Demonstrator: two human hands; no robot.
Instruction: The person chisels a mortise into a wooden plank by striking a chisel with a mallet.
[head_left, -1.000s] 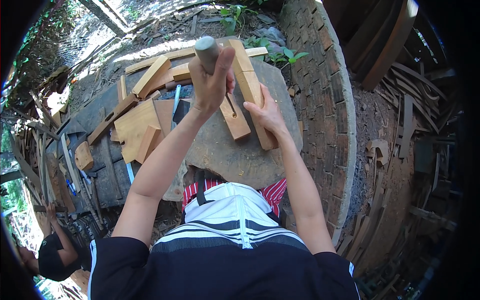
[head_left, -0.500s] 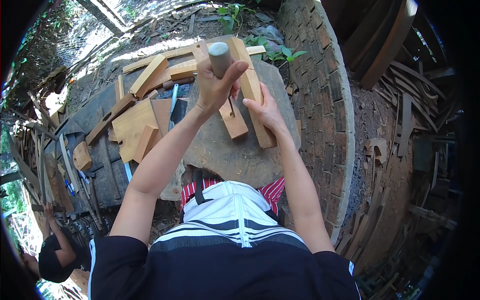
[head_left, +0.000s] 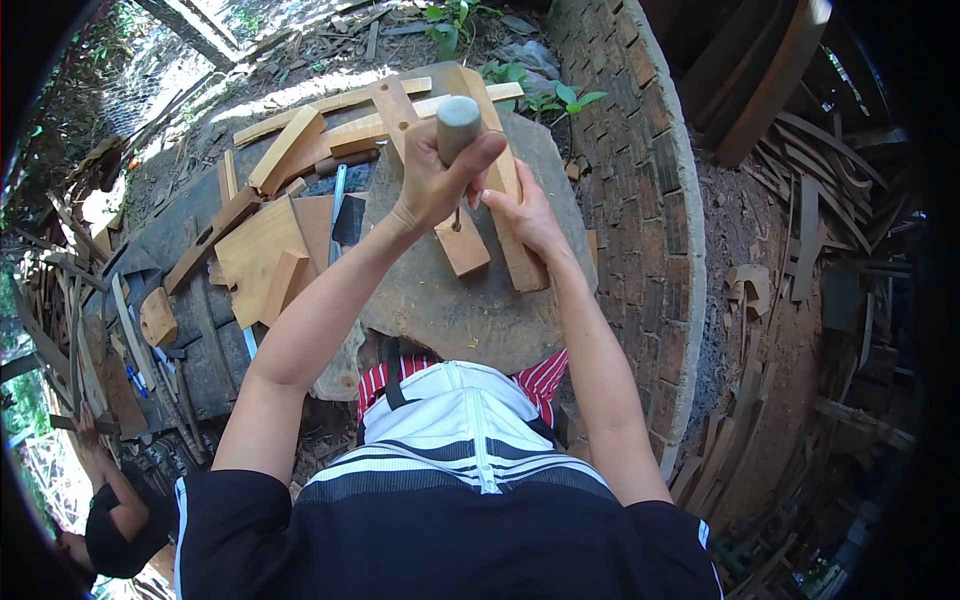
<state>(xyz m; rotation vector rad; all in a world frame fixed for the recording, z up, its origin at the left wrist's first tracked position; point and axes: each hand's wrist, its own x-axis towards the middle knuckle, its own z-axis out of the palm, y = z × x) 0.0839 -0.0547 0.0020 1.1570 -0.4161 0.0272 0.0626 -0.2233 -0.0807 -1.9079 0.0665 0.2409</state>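
Observation:
My left hand [head_left: 432, 172] is closed around the thick, grey, round-ended handle [head_left: 458, 118] of a chisel, held upright. Its thin metal shaft comes out below my fist at a hole in a short, light wooden block [head_left: 463, 252]. Most of the shaft is hidden by my fingers. To the right of the block lies a longer wooden bar [head_left: 524, 262], pointing away from me. My right hand [head_left: 532, 218] grips this bar, with the thumb side close to my left fingers. Beyond my left hand, a wooden piece with holes [head_left: 393, 105] lies on the worktop [head_left: 420, 310].
Cut wooden pieces [head_left: 290, 150], a flat board [head_left: 258, 258] and a blue-edged strip [head_left: 338, 200] lie on the left. A low brick wall [head_left: 640, 250] runs along the right side. Another person [head_left: 125, 515] is at the lower left.
My left hand and the chisel have shifted slightly right and toward me. My right thumb side has come closer to my left fingers. The block and bar have barely moved.

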